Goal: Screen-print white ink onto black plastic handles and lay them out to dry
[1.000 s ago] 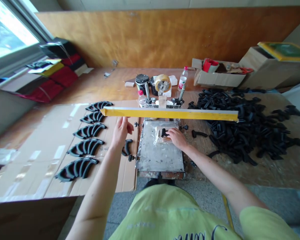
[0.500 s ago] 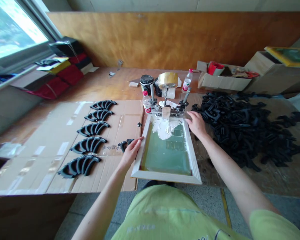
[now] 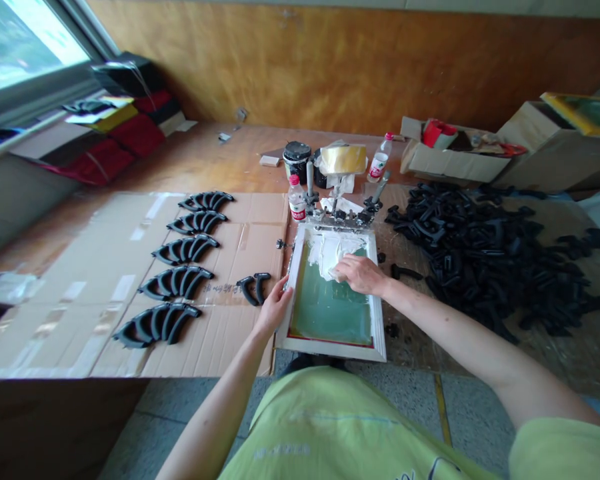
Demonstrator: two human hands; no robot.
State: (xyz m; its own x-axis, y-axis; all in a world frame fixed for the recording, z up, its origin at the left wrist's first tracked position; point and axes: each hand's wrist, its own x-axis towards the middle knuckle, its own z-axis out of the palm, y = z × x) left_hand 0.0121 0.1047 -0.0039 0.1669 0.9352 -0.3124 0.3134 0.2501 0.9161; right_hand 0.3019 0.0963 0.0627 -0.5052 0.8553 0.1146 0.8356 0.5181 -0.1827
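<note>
A white-framed printing screen [image 3: 379, 327] with green mesh [image 3: 330, 310] lies in front of me, attached at its far edge to a metal hinge clamp [image 3: 340, 217]. White ink [image 3: 325, 253] is smeared over the mesh's far part. My left hand [image 3: 276, 303] grips the frame's left edge, thumb on top. Over the mesh, my right hand [image 3: 359, 273] is closed around a squeegee, mostly hidden by the fingers, at the near edge of the ink. Two curved black plastic handles [image 3: 254, 287] lie on the cardboard left of my left hand.
Several rows of black handles [image 3: 177, 283] fan out on cardboard [image 3: 225, 250] at left. A large heap of black handles [image 3: 480, 247] covers the right. Behind the clamp stand bottles [image 3: 297, 200], black tubs [image 3: 297, 160] and a tape roll [image 3: 344, 160]. An open carton [image 3: 450, 163] sits back right.
My right hand has left the frame's right edge and taken the squeegee, now over the mesh. The screen's near end has dropped lower. My left hand stays at the left edge.
</note>
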